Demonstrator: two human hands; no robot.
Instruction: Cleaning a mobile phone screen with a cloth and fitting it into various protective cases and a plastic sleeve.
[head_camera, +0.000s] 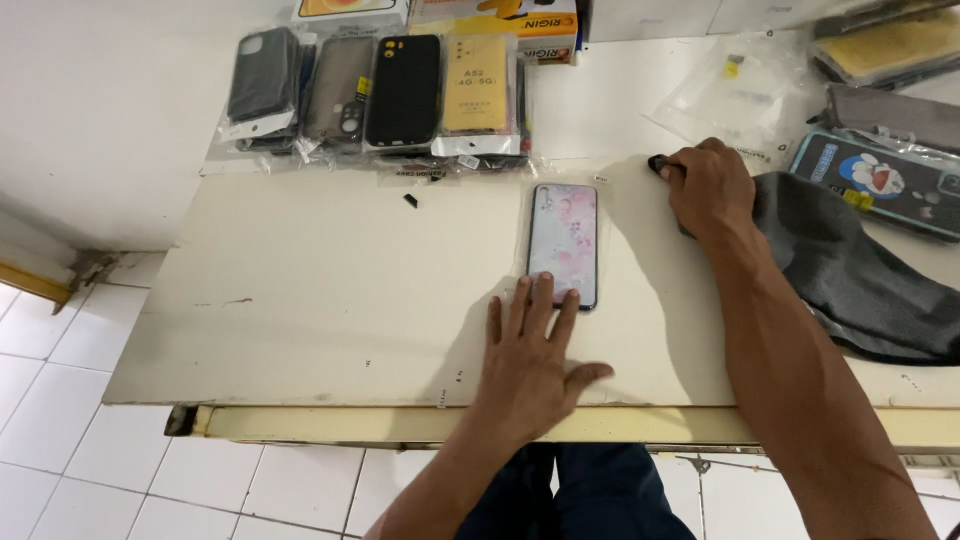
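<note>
Tiled floor: white squares, seen at far left and below the front edge of the worktop.

Worktop: off-white board, scuffed, with a pale yellow front edge.

Cases: a row of bagged phone cases along the back edge, left of centre; dark ones, one black, one yellowish, all in clear sleeves and overlapping.

Black scrap: a tiny piece lying alone on the board, just in front of the row.

Left hand: laid flat, palm down, fingers spread and open, holding nothing. The longer fingertips touch the near end of the phone; the thumb points to the right.

Phone: lies flat near the middle of the worktop, long side running away from the person, showing a pink and white floral pattern with a dark rim.

Boxes: cardboard packages at the back, behind the cases.

Right hand: knuckles up, fingers curled closed around a small dark object that pokes out at its left side; what the object is I cannot tell. It sits right of the phone's far end, apart from it.

Clear bags: empty plastic sleeves behind the right hand.

Grey cloth: rumpled, just right of the right forearm.

Cartoon case: blue-rimmed, bagged, at far right, with more packaged cases behind it.
</note>
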